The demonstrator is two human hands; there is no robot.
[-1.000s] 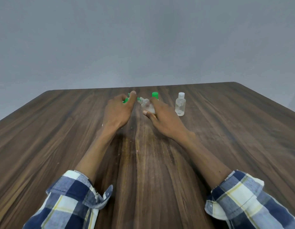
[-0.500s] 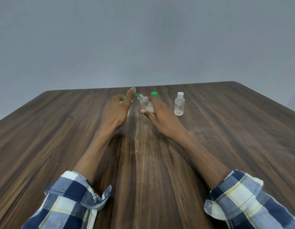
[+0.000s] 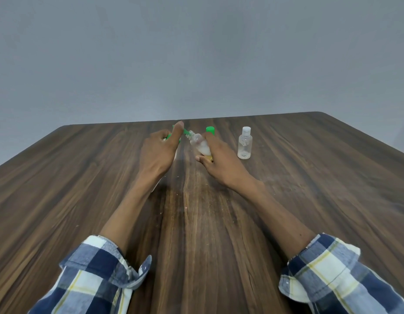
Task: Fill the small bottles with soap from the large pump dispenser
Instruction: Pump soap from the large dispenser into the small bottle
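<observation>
Right hand [image 3: 219, 162] curls round small bottle [image 3: 200, 145], tilted, open neck at green pump spout [image 3: 186, 131]. Left hand [image 3: 159, 152] wraps pump head, thumb on top. Bottle probably light, thin, slippery; grip mid-body. Capped bottle [image 3: 244, 143] stands just right.

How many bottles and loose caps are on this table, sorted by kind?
Small clear bottles: 2, one tilted in the right hand at the green pump nozzle, one capped bottle standing apart.
Pump dispensers: 1, mostly hidden under the left hand.
Green caps: 1.
Total: 4.
</observation>
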